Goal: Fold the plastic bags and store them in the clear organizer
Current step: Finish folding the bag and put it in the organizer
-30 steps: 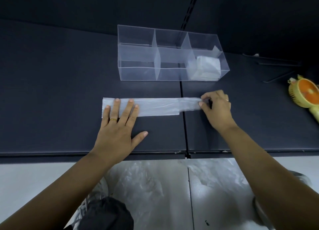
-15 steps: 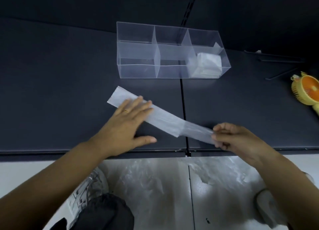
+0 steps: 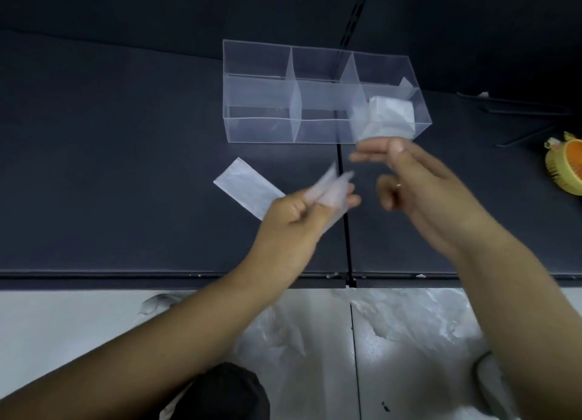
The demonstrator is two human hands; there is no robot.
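Note:
A white plastic bag folded into a long strip (image 3: 247, 183) lies slanted on the dark table, its far end flat on the surface. My left hand (image 3: 293, 221) pinches the strip's near end, which is lifted and doubled over; this part is blurred. My right hand (image 3: 419, 183) hovers just right of it with thumb and forefinger stretched out and holds nothing. Behind stands the clear organizer (image 3: 261, 130) with several compartments. A folded white bag (image 3: 390, 117) sits in its front right compartment; the others look bare.
A yellow and orange hand fan (image 3: 567, 167) lies at the right edge. Thin black rods (image 3: 519, 111) rest at the back right. More loose plastic bags (image 3: 315, 325) lie on the floor below the table's front edge (image 3: 157, 278).
The strip has swung from straight to slanted. My right hand drew its right end toward me, then let go; my left hand left its flat press and now pinches the lifted end.

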